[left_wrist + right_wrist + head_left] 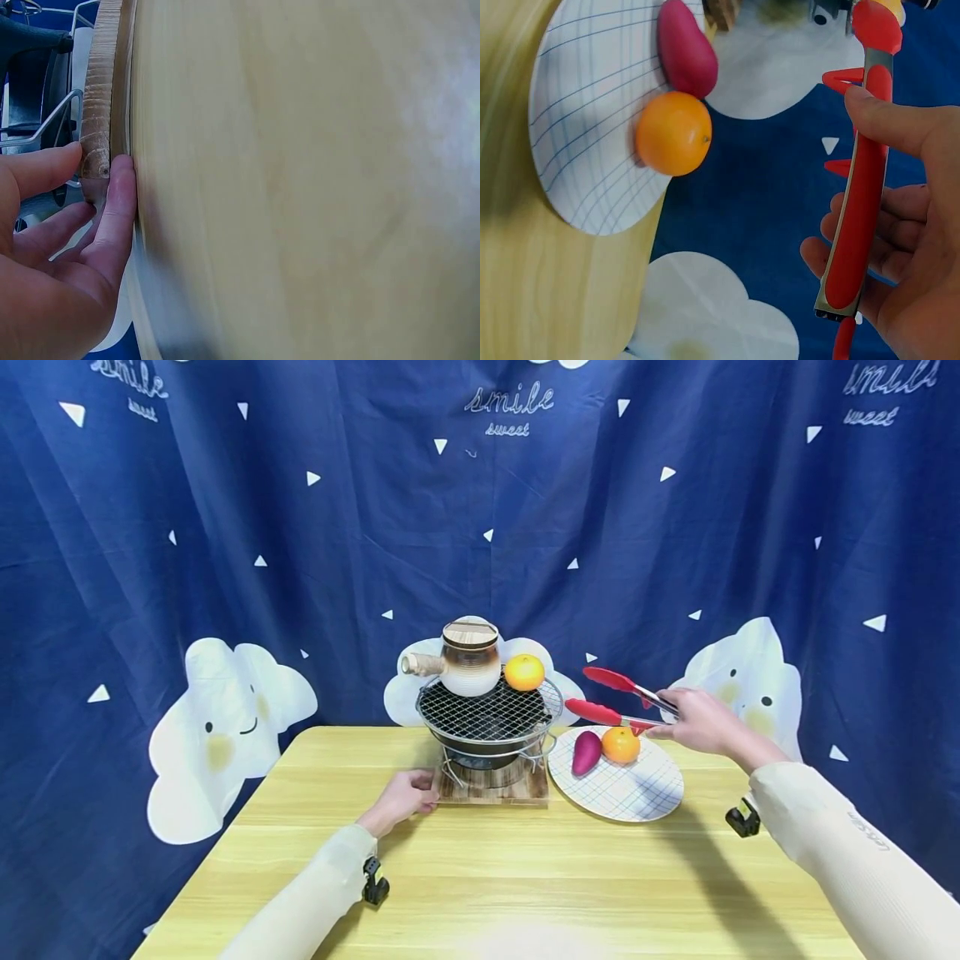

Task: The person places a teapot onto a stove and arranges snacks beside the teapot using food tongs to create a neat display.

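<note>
With its thumb above and fingers low at the edge, my left hand [401, 797] pinches the left front corner of a wooden board [491, 795]. On that board stands a round tabletop grill [480, 714] with a wire mesh. A side-handled teapot [470, 668] and an orange [524, 672] sit on the mesh. My right hand [701, 720] holds red-tipped tongs [859, 202], their arms spread with nothing between the tips. The tongs hover over the back of a checked plate [633, 802], which bears a second orange [673, 133] and a purple sweet-potato-shaped piece [687, 51].
The light wooden table [480, 868] stretches in front of the board and plate. Close behind the table hangs a dark blue curtain [360, 543] with white clouds and triangles. The plate lies just right of the board.
</note>
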Motion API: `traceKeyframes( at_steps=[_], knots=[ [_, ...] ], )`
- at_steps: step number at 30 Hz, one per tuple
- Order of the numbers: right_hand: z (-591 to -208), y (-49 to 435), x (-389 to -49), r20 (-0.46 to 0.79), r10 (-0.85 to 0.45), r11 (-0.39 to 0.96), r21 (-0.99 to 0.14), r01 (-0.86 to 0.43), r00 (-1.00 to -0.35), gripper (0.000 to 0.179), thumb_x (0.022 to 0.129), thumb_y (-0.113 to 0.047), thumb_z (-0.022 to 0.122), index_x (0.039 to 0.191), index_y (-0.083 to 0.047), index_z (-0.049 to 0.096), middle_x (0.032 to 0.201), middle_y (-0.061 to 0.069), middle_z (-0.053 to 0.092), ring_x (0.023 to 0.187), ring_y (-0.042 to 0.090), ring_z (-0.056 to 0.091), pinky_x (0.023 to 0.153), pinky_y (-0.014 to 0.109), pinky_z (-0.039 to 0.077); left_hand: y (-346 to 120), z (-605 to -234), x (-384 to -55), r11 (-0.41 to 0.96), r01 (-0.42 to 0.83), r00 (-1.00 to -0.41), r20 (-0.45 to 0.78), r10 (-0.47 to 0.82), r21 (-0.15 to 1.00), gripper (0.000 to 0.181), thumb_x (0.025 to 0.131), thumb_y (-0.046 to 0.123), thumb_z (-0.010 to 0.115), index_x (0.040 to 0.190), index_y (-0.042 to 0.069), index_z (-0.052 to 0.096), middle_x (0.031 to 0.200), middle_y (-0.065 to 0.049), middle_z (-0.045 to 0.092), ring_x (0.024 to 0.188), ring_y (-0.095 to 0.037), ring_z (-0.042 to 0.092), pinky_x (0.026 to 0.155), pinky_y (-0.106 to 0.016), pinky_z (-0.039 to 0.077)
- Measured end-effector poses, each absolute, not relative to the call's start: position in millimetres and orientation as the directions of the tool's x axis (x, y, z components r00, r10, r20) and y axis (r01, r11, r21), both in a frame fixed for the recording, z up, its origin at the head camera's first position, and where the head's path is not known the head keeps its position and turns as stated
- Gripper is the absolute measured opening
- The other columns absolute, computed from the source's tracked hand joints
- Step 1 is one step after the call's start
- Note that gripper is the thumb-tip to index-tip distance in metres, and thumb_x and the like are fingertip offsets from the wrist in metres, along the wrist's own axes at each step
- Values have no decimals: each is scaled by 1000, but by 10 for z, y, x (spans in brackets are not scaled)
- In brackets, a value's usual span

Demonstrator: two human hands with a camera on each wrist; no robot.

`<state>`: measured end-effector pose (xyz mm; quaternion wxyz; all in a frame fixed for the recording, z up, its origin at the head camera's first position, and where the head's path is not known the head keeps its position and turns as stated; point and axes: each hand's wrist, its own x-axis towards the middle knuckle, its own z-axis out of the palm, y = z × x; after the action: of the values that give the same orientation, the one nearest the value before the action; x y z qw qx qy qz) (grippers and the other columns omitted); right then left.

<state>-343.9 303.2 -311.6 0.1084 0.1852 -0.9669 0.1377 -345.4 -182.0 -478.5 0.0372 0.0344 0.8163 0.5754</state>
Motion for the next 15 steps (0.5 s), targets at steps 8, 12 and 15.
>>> traceKeyframes(
  at_steps=[8,12,15],
  knots=[
    [-3241,3186,-3420,284,-338,889,-218,-404,-897,47,78,-34,86,105,-1,66,77,5,57,70,22,51,58,32,40,-1828,-4792,-3462,331,3,-994,-33,103,944,56,86,-4,67,139,-12,50,113,-26,67,82,-25,72,77,-37,65],
    [-3290,3256,-3409,284,-329,893,-215,-394,-901,61,78,-36,86,118,4,66,89,10,65,77,25,55,64,38,47,-1825,-4796,-3470,322,10,-994,-26,106,947,55,86,-5,67,138,-13,51,108,-25,69,81,-26,72,77,-38,65],
    [-3328,3308,-3401,270,-316,898,-224,-379,-910,64,79,-38,86,122,5,65,96,13,68,80,26,57,68,42,50,-1821,-4798,-3473,318,19,-994,-16,108,948,53,86,-6,67,136,-14,51,104,-24,70,80,-25,72,76,-39,65]
  ],
)
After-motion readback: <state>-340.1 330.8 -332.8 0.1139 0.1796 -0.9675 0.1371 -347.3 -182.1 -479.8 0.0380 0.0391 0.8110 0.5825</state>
